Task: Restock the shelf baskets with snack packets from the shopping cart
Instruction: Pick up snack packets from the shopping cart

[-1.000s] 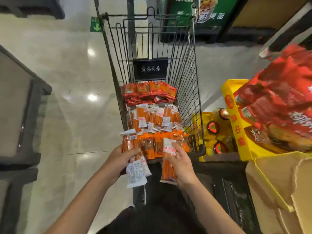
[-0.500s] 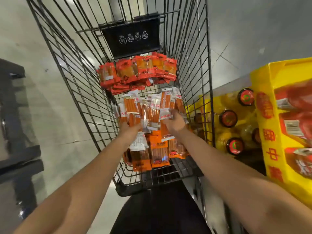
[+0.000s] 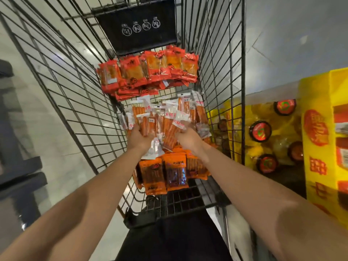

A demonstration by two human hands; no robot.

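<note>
Both hands were deep in the shopping cart (image 3: 62, 95), the left hand (image 3: 138, 137) and right hand (image 3: 189, 139) each gripping clear-topped stick-snack packets (image 3: 163, 119) bunched between them, so the gathering step looked underway; next, lift them toward the shelf baskets.

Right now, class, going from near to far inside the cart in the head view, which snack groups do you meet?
Dark orange packets → both hands, left hand, right hand, in the clear sausage-stick packets → red-orange packets → black warning sign.
</note>
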